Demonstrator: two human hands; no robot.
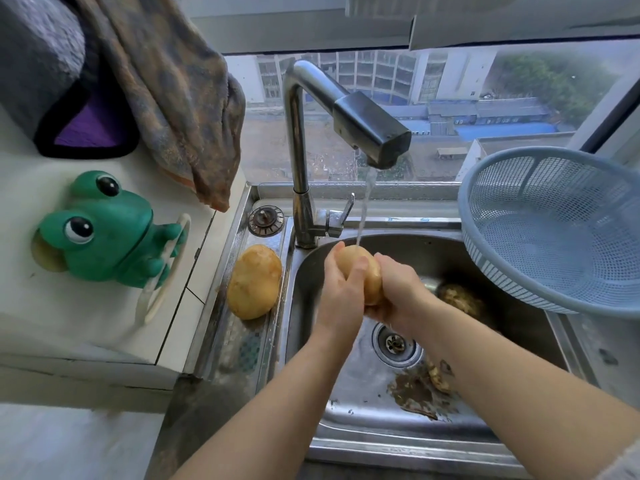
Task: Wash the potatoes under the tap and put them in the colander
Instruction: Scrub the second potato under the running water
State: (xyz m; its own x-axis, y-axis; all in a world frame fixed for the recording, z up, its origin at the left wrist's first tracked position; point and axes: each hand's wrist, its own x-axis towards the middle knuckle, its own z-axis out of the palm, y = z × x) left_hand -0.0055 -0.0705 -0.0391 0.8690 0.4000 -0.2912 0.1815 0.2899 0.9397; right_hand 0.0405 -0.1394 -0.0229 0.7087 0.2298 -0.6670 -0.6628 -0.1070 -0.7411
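Observation:
Both hands hold one yellow potato (363,268) over the steel sink (349,431), right under the running stream from the tap (372,131). My left hand (341,289) wraps its left side with the thumb across the front. My right hand (398,292) grips its right side and underside. A second potato (254,282) lies on the sink's left ledge. A third, dirtier potato (460,299) sits in the basin behind my right wrist. The blue plastic colander (554,230) rests tilted on the sink's right rim with nothing in it.
Mud and peel scraps (419,393) lie near the drain (394,342). A green frog holder (100,230) sticks to the white wall at left, with towels (180,109) hanging above. A spare drain plug (265,220) sits beside the tap base. A window is behind.

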